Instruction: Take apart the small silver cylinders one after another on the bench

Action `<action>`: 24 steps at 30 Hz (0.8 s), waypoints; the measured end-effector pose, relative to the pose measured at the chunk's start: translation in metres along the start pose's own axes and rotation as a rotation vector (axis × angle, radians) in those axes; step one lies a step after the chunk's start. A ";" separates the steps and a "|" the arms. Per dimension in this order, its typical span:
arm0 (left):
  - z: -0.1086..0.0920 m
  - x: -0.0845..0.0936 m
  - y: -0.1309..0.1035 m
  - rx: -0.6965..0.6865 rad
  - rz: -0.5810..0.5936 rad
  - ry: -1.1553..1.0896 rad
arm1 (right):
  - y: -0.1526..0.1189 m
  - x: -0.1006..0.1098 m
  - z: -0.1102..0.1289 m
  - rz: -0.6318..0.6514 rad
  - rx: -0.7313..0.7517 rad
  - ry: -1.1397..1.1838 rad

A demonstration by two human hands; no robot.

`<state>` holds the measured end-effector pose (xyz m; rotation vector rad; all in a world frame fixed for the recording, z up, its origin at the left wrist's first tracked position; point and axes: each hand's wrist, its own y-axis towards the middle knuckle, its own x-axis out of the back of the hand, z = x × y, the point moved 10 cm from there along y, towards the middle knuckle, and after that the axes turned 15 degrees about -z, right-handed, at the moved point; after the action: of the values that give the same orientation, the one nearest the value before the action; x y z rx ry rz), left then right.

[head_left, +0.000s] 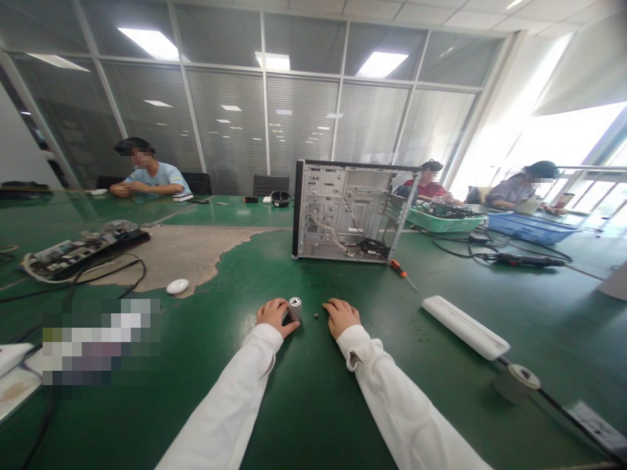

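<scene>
A small grey cylinder (pixel 295 309) with a dark hole in its light top stands upright on the green table. My left hand (pixel 272 317) is closed around its left side, thumb in front and fingers behind. Just right of the cylinder lies a tiny dark metal piece (pixel 316 316), too small to name. My right hand (pixel 343 317) rests on the table beside that piece, fingers stretched out and holding nothing. Beyond both hands, an open computer case (pixel 347 215) stands with its bare metal inside facing me.
An orange-handled screwdriver (pixel 399 268) lies by the case. To the right are a white bar (pixel 465 326), another cylinder (pixel 516 385), and green (pixel 448 222) and blue (pixel 531 228) baskets. A circuit assembly (pixel 83 251) and a white disc (pixel 177 286) lie left. Several people sit across the table.
</scene>
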<state>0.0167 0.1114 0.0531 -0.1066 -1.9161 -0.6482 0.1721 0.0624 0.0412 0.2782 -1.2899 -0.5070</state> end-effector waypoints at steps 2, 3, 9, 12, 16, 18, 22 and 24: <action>0.001 -0.002 0.000 -0.004 0.003 0.006 | 0.002 0.004 0.002 -0.024 -0.001 0.040; 0.002 -0.003 0.000 -0.009 0.000 0.008 | 0.002 0.006 0.005 -0.034 0.009 0.078; -0.012 -0.007 -0.006 -0.147 0.016 -0.051 | -0.009 0.028 0.057 -0.098 0.263 0.465; -0.031 -0.009 -0.015 -0.279 0.070 -0.108 | -0.016 0.031 0.071 -0.109 0.281 0.528; -0.040 -0.010 -0.019 -0.326 0.107 -0.144 | -0.024 0.035 0.074 -0.111 0.257 0.536; -0.039 -0.010 -0.018 -0.325 0.104 -0.163 | -0.032 0.043 0.067 -0.119 0.232 0.528; -0.035 -0.014 -0.016 -0.314 0.109 -0.174 | -0.067 0.067 0.037 -0.133 0.199 0.481; -0.033 -0.016 -0.014 -0.307 0.107 -0.172 | -0.091 0.085 0.007 -0.207 0.148 0.418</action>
<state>0.0455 0.0868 0.0432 -0.4695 -1.9455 -0.8796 0.1632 -0.0581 0.0723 0.6127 -0.8957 -0.4968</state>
